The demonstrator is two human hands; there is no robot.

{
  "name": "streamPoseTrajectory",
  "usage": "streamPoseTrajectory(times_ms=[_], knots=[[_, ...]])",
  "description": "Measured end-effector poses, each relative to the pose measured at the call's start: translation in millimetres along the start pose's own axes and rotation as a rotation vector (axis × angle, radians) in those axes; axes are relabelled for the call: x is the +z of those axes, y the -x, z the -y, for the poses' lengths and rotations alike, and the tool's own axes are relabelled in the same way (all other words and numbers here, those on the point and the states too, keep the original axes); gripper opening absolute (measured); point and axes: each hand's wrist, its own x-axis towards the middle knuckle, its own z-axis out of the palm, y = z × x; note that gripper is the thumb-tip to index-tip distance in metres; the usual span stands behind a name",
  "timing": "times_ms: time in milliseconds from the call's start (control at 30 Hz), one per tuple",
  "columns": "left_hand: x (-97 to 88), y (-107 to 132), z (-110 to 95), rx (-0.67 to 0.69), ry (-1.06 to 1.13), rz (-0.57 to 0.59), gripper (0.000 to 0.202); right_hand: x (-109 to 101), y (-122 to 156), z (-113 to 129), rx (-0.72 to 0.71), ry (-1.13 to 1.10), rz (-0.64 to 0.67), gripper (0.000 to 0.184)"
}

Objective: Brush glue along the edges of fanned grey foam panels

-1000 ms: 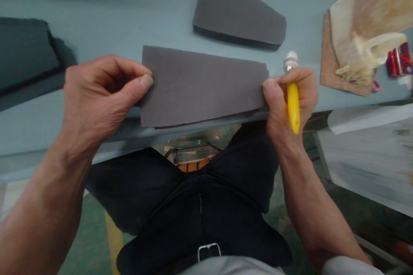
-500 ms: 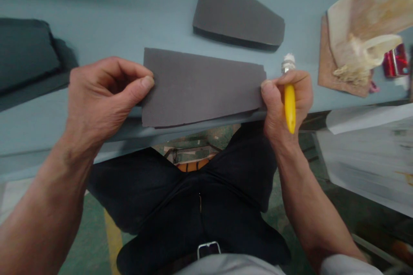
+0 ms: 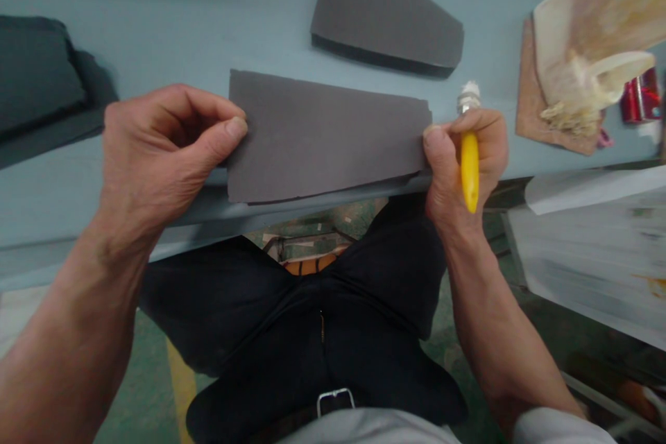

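A flat grey foam sheet point(image 3: 327, 135) lies at the near edge of the blue table point(image 3: 208, 35). My left hand point(image 3: 161, 152) pinches its left end between thumb and curled fingers. At the sheet's right end, my right hand point(image 3: 463, 156) presses its thumb on the edge while gripping a yellow-handled brush point(image 3: 470, 163), whose white bristle tip points away from me. A thin second layer shows under the sheet's lower edge.
A second grey tapered foam piece point(image 3: 385, 17) lies further back. Dark foam pieces point(image 3: 36, 83) are stacked at the left. At the right stand a glue-stained board point(image 3: 587, 28) with a cup and a red object point(image 3: 642, 94). My lap is below the table edge.
Both hands and the sheet stay almost still; only the view shifts slightly.
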Motion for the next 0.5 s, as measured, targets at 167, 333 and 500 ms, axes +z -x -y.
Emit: streamPoseTrajectory(times_ms=[167,333,500], knots=[[0.2,-1,1,0.031,0.006,-0.024,0.016,2,0,-3,-0.007,0.049,-0.023,0.047],[-2.5,-4,5,0.046,0.000,-0.032,0.024,-3,-2,0,0.043,0.097,-0.003,0.051],[-3.4,-7,5,0.079,-0.039,-0.081,0.055,-3,-5,10,0.043,0.129,0.018,0.049]])
